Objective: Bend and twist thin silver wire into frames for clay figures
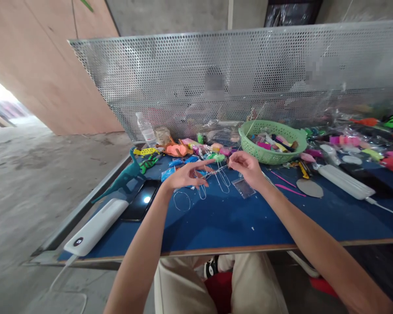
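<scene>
Both my hands hover over a blue table top (229,218). A bundle of thin clear looped strings (216,179) hangs between them. My left hand (186,174) pinches one end of the strings, with its other fingers stretched out. My right hand (245,168) pinches the other end, fingers curled. One loop of string (182,201) lies on the table below my left hand. A small clear plastic bag (244,187) lies just under my right hand.
A green basket (271,141) of colourful bits stands behind my right hand. Toy dinosaurs (124,176), a water bottle (146,129), a phone (140,200) and a white power bank (96,226) sit at the left. A white power strip (345,182) lies right. A perforated metal screen (236,78) backs the table.
</scene>
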`<action>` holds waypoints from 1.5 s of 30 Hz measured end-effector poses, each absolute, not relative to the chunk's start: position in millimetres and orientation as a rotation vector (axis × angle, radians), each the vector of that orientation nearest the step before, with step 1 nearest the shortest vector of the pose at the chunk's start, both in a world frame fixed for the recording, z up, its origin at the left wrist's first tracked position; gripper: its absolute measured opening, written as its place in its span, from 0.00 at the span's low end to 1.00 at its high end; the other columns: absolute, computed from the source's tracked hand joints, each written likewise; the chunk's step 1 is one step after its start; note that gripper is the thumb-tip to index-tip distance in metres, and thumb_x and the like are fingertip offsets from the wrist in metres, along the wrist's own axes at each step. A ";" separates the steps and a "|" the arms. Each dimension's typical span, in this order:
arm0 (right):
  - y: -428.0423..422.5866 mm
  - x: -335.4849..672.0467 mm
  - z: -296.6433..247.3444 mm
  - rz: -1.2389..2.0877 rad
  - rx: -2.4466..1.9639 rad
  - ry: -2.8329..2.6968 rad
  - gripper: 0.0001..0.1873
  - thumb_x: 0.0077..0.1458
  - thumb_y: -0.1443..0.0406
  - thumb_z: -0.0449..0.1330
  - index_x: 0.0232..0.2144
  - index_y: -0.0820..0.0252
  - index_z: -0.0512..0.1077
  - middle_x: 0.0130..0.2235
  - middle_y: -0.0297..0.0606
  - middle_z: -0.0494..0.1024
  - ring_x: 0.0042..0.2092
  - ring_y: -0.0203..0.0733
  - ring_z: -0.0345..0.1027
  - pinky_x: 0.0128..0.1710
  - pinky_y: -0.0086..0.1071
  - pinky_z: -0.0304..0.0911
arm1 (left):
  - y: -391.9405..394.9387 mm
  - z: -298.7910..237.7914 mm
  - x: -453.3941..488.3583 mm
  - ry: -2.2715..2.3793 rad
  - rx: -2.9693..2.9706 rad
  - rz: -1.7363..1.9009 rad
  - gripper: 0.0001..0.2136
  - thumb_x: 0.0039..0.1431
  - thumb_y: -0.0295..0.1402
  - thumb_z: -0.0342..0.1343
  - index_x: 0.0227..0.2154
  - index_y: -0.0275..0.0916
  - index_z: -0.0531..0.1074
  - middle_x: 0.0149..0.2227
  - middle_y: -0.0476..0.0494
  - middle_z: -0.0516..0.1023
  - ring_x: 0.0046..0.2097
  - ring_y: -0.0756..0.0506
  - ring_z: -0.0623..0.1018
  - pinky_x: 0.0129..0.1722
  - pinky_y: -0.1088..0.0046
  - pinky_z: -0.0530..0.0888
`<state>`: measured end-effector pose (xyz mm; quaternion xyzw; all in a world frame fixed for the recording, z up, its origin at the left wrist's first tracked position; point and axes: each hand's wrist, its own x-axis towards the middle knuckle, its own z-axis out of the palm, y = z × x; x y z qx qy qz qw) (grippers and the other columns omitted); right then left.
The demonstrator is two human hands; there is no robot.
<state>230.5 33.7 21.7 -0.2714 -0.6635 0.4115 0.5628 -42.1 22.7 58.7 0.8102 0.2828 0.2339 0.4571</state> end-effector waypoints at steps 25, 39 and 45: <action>13.5 227.2 23.6 1.116 -0.552 -1.955 0.13 0.64 0.53 0.59 0.36 0.53 0.78 0.36 0.37 0.76 0.28 0.36 0.61 0.27 0.32 0.59 | 35.9 42.4 -42.7 0.955 2.075 0.481 0.28 0.53 0.28 0.48 0.58 0.41 0.71 0.39 0.43 0.81 0.24 0.50 0.76 0.22 0.76 0.71; 19.4 232.1 23.8 1.142 -0.645 -2.015 0.14 0.64 0.54 0.57 0.37 0.55 0.76 0.33 0.36 0.74 0.27 0.35 0.60 0.26 0.31 0.58 | 36.7 42.7 -44.2 1.085 2.279 0.579 0.22 0.55 0.30 0.52 0.53 0.40 0.75 0.38 0.45 0.81 0.30 0.48 0.79 0.30 0.72 0.74; 36.3 240.0 18.3 0.816 -0.775 -1.902 0.13 0.63 0.55 0.58 0.36 0.56 0.76 0.37 0.38 0.78 0.33 0.39 0.68 0.33 0.33 0.63 | 31.3 41.6 -36.9 1.205 2.626 0.665 0.29 0.57 0.41 0.61 0.62 0.44 0.67 0.45 0.43 0.79 0.37 0.47 0.78 0.39 0.68 0.74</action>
